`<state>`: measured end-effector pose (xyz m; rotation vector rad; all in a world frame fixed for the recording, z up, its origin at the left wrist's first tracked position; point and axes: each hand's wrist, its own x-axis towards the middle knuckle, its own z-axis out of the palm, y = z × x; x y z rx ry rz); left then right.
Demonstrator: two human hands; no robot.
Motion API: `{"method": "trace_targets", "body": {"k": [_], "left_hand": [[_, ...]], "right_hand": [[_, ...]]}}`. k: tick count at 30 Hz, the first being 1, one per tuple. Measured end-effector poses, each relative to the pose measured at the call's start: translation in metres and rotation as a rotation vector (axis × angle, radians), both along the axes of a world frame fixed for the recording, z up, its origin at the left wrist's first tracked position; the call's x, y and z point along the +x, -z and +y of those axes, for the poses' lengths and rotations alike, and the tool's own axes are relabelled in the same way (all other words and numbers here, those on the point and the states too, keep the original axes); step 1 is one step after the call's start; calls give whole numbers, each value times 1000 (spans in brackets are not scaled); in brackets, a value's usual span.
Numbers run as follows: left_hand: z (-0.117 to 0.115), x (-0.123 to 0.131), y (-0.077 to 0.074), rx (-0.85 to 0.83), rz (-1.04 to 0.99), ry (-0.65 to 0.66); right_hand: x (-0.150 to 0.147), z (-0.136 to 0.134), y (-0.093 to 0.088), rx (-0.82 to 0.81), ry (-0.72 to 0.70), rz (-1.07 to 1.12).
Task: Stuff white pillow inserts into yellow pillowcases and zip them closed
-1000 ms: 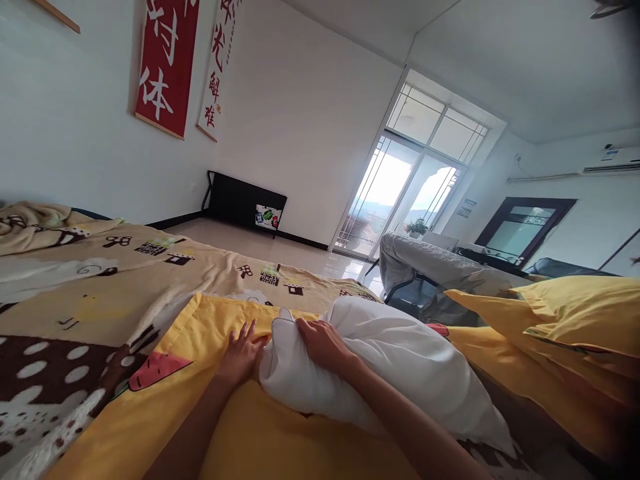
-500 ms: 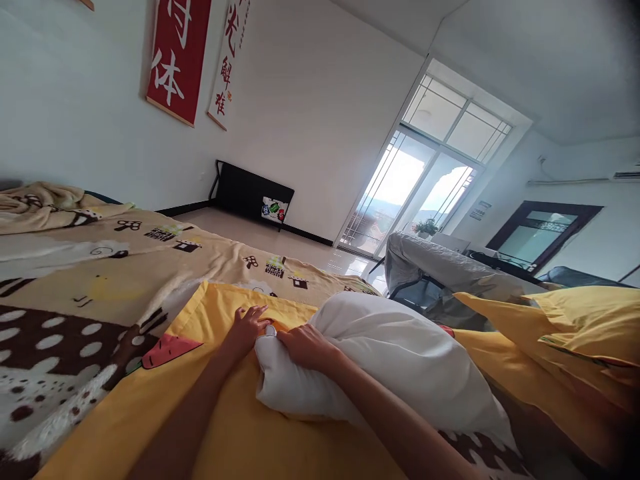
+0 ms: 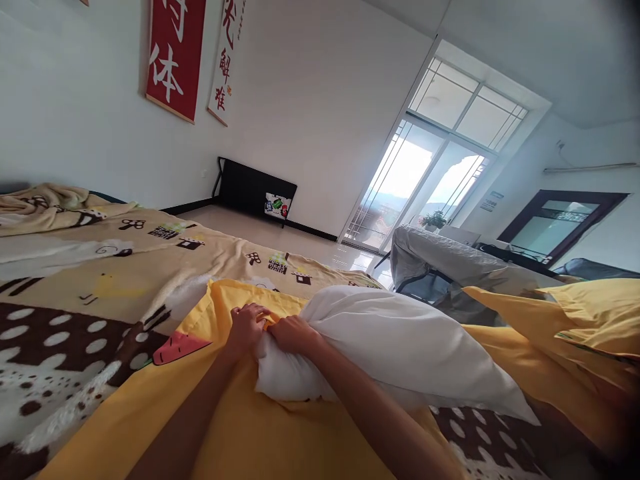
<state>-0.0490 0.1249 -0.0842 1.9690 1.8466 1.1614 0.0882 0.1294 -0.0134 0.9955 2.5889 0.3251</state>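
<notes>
A plump white pillow (image 3: 400, 333) lies on yellow fabric that looks like a pillowcase (image 3: 260, 427), printed with a red watermelon slice (image 3: 180, 348). My right hand (image 3: 294, 335) is closed round the pillow's narrow left end, knuckles up. Close beside it, my left hand (image 3: 249, 325) has its fingers curled into the yellow cloth, which bunches up between the two hands. The fingertips of both hands are partly hidden in the folds.
Under everything spreads a patterned fleece blanket (image 3: 120, 267). More yellow bedding (image 3: 595, 313) is heaped at the right. Beyond stand a plastic-covered table (image 3: 440, 257), a black folded frame (image 3: 255, 190) against the wall and a glass door (image 3: 415, 180).
My left fingers have curled down into the yellow cloth. My right hand has shifted slightly left with the pillow's end, and the pillow looks flatter and more stretched out to the right.
</notes>
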Motion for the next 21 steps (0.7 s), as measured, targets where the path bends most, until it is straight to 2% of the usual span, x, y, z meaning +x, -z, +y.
{"method": "trace_targets", "body": {"k": [6,12,15,18,21], "left_hand": [[-8,8,-5,11,113,-20],[-17,14,-13,-59,185,-22],[-24,18,-26,-105,232,-1],[-34,22,-37,-152,307,20],[-46,23,-38,-224,391,79]], "right_hand": [[-2,20,14,22,81,36],[2,25,5,104,171,83],[5,19,0,147,163,106],[9,14,3,185,134,132],[11,15,11,210,117,157]]}}
